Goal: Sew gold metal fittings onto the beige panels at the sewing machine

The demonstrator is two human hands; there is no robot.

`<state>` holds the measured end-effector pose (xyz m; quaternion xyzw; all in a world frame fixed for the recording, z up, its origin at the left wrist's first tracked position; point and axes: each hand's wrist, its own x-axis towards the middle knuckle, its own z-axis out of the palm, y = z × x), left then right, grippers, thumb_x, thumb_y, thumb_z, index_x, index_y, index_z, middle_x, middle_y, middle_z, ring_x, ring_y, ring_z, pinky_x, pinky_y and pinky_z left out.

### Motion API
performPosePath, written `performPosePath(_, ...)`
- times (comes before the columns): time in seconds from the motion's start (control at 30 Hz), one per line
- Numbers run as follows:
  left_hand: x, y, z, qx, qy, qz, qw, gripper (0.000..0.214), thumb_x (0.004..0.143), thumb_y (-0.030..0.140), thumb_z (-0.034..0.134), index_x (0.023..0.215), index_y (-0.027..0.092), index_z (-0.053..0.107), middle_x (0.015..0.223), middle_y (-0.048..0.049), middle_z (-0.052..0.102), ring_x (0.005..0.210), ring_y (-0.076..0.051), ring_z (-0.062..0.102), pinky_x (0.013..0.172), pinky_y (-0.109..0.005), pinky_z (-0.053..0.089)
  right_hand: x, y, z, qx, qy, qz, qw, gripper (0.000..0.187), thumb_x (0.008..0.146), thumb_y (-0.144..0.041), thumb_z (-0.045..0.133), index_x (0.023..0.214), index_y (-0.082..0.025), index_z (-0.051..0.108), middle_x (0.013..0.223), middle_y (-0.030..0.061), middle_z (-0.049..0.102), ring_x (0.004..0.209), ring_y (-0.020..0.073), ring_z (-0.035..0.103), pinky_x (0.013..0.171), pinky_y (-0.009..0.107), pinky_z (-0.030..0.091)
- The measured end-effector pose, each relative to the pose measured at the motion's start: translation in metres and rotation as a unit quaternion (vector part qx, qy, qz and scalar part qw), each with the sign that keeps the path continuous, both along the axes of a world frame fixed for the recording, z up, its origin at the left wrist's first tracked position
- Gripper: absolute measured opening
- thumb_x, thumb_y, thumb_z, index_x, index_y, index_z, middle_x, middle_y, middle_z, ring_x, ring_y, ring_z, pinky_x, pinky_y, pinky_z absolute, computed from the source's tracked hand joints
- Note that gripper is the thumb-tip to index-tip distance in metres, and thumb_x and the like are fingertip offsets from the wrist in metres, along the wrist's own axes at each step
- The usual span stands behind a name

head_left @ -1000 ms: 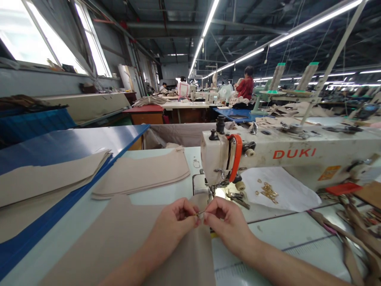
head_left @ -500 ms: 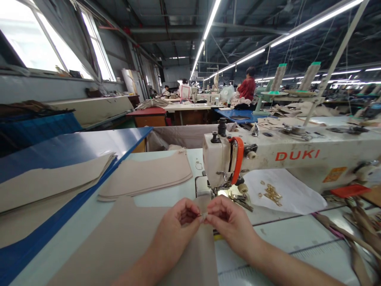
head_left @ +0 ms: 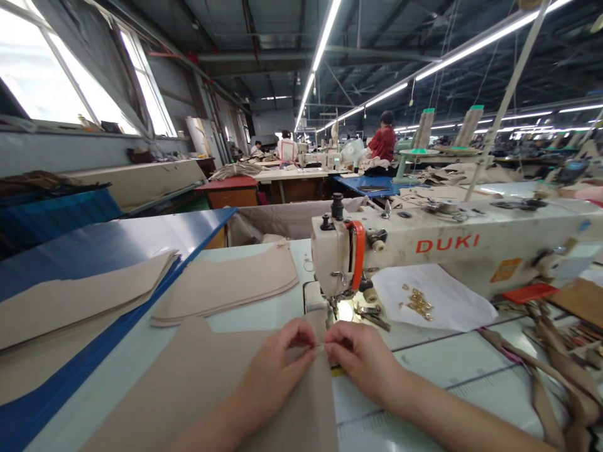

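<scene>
My left hand (head_left: 282, 358) and my right hand (head_left: 360, 355) meet fingertip to fingertip in front of the sewing machine's needle area. Both pinch at a small, thin, pale piece (head_left: 320, 345) that spans the narrow gap between them; its kind is too small to make out. Beneath the hands lies a large beige fabric panel (head_left: 188, 389), one narrow part of it reaching up toward the presser foot (head_left: 333, 304). The white sewing machine (head_left: 400, 238), with an orange lever cover, stands just beyond. Small gold metal fittings (head_left: 419, 304) lie on white paper (head_left: 456, 307) right of the needle.
Stacked beige panels (head_left: 230, 279) lie behind the left hand, with more (head_left: 85, 289) on a blue table (head_left: 188, 220). At the right are brown straps (head_left: 556, 370) and a red tray (head_left: 530, 292). A person in red (head_left: 384, 141) is in the background.
The view has turned slightly right, so the machine sits further left. Both hands stay pinched together over the panel, with the thin piece now stretched across a slightly wider gap between the fingertips.
</scene>
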<state>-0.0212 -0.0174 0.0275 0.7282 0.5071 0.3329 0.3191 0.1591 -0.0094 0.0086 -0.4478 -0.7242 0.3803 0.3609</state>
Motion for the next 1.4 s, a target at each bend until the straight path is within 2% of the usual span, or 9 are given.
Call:
performPosePath(0.17, -0.017, 0.003, -0.01, 0.134, 0.241, -0.047, 0.96, 0.044, 0.086, 0.034, 0.048, 0.128, 0.02, 0.048, 0.136, -0.0104, 0.05, 0.125, -0.026, 0.044, 0.106, -0.044, 0.034, 0.02, 0.004, 0.008, -0.177, 0.065, -0.014, 0.982, 0.009, 0.073, -0.012, 0.054, 0.065, -0.016, 0.055, 0.055, -0.005, 0.054, 0.049, 0.0083, 0.051, 0.051, 0.019, 0.038)
performPosePath(0.3, -0.011, -0.007, -0.024, 0.145, 0.336, -0.049, 0.929, 0.049, 0.091, 0.035, 0.038, 0.136, 0.016, 0.04, 0.143, -0.0118, 0.04, 0.131, -0.025, 0.038, 0.107, -0.044, 0.032, 0.023, 0.014, 0.015, -0.262, 0.067, -0.011, 0.963, 0.009, 0.071, -0.016, 0.059, 0.064, -0.015, 0.054, 0.052, -0.0043, 0.056, 0.042, 0.0076, 0.052, 0.044, 0.018, 0.039)
performPosePath(0.5, -0.006, -0.018, -0.034, 0.163, 0.339, -0.021, 0.926, 0.049, 0.09, 0.035, 0.038, 0.135, 0.015, 0.041, 0.14, -0.0139, 0.044, 0.128, -0.027, 0.042, 0.106, -0.048, 0.034, 0.003, 0.03, 0.017, -0.306, 0.038, 0.011, 0.951, 0.018, 0.066, -0.019, 0.068, 0.057, -0.016, 0.053, 0.047, -0.0038, 0.058, 0.036, 0.0071, 0.053, 0.035, 0.014, 0.034)
performPosePath(0.67, -0.005, -0.015, -0.025, 0.181, 0.268, -0.008, 0.946, 0.044, 0.087, 0.031, 0.045, 0.128, 0.016, 0.048, 0.135, -0.0131, 0.05, 0.122, -0.026, 0.048, 0.101, -0.045, 0.042, -0.005, 0.039, 0.023, -0.314, 0.001, 0.03, 0.949, 0.02, 0.068, -0.012, 0.062, 0.051, -0.016, 0.051, 0.042, -0.0039, 0.055, 0.034, 0.0075, 0.052, 0.032, 0.014, 0.034)
performPosePath(0.77, 0.004, -0.006, -0.018, 0.217, 0.221, -0.005, 0.951, 0.026, 0.086, 0.026, 0.045, 0.104, 0.018, 0.062, 0.112, -0.0102, 0.064, 0.104, -0.023, 0.06, 0.092, -0.039, 0.049, -0.005, 0.042, 0.027, -0.318, -0.023, 0.036, 0.947, 0.021, 0.067, -0.008, 0.059, 0.049, -0.016, 0.05, 0.039, -0.0044, 0.054, 0.032, 0.0076, 0.05, 0.032, 0.015, 0.035)
performPosePath(0.9, 0.016, 0.006, -0.016, 0.28, 0.209, -0.031, 0.936, 0.022, 0.084, 0.018, 0.043, 0.077, 0.019, 0.064, 0.083, -0.0068, 0.068, 0.081, -0.019, 0.063, 0.077, -0.032, 0.053, -0.006, 0.045, 0.031, -0.315, -0.054, 0.041, 0.947, 0.021, 0.066, -0.006, 0.057, 0.048, -0.015, 0.05, 0.039, -0.0042, 0.053, 0.031, 0.008, 0.05, 0.033, 0.016, 0.037)
performPosePath(1.07, 0.021, 0.01, -0.018, 0.319, 0.228, -0.045, 0.919, 0.023, 0.084, 0.014, 0.041, 0.074, 0.019, 0.061, 0.078, -0.0067, 0.066, 0.078, -0.018, 0.061, 0.073, -0.03, 0.052, -0.007, 0.051, 0.028, -0.291, -0.089, 0.047, 0.951, 0.024, 0.067, -0.008, 0.057, 0.045, -0.016, 0.05, 0.038, -0.0031, 0.053, 0.034, 0.01, 0.051, 0.037, 0.019, 0.042)
performPosePath(1.27, 0.023, 0.012, -0.02, 0.318, 0.242, -0.049, 0.915, 0.021, 0.081, 0.013, 0.042, 0.073, 0.019, 0.06, 0.077, -0.006, 0.067, 0.076, -0.018, 0.06, 0.072, -0.03, 0.051, -0.007, 0.054, 0.02, -0.216, -0.127, 0.056, 0.966, 0.021, 0.067, -0.012, 0.061, 0.048, -0.017, 0.053, 0.037, -0.0035, 0.052, 0.039, 0.0126, 0.054, 0.043, 0.021, 0.044)
performPosePath(1.4, 0.024, 0.013, -0.017, 0.298, 0.241, -0.047, 0.922, 0.02, 0.08, 0.013, 0.043, 0.07, 0.019, 0.059, 0.074, -0.0056, 0.066, 0.075, -0.019, 0.06, 0.071, -0.029, 0.05, 0.003, 0.043, 0.018, -0.109, -0.151, 0.04, 0.982, 0.018, 0.072, -0.012, 0.056, 0.055, -0.017, 0.058, 0.045, -0.0026, 0.055, 0.047, 0.0132, 0.056, 0.05, 0.022, 0.042)
